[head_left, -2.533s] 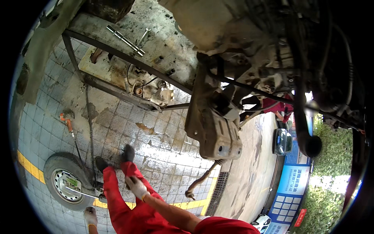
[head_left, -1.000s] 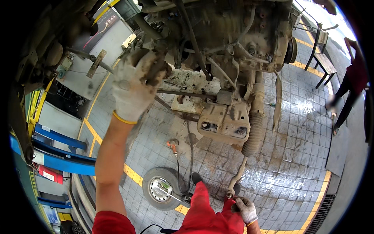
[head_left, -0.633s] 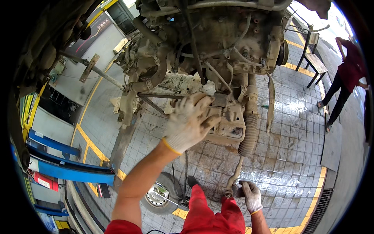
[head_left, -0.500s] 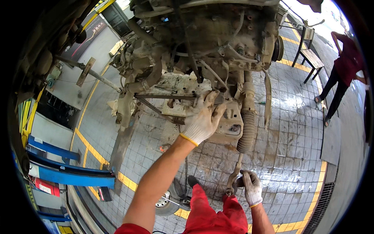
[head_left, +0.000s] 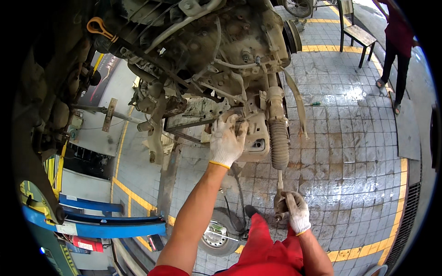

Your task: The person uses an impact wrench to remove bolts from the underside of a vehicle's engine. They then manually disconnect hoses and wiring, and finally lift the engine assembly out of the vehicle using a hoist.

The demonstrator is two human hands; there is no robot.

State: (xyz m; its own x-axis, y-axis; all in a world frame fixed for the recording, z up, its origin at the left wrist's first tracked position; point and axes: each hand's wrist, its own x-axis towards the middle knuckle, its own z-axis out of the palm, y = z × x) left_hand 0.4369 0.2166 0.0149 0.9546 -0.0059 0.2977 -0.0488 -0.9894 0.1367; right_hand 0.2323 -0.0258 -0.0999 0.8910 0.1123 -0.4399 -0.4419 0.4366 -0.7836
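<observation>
My left hand (head_left: 228, 145), in a white knitted glove with stained fingertips, rests against the dirty metal crossmember (head_left: 258, 133) under the engine. Its fingers are bent but apart, with the thumb held away, and the fingertips partly merge with the grimy metal. My right hand (head_left: 296, 213), gloved the same way, is closed around the tie rod end (head_left: 279, 202) at the bottom of the steering rack. Above that joint runs a thin rod (head_left: 280, 178), leading up into a ribbed rubber boot (head_left: 278, 145). The right fingertips are partly hidden behind the joint.
The greasy engine (head_left: 230, 41) hangs over the work area. A wheel (head_left: 218, 234) lies by my left leg. Blue lift arms (head_left: 115, 225) stand at left. At right are a chair (head_left: 361, 34), a person in dark clothes (head_left: 398, 41) and a screwdriver (head_left: 315, 104) on the tiled floor.
The view has shifted, so the engine appears further left and higher. My left hand remains at the crossmember. My right hand has closed more fully on the tie rod end.
</observation>
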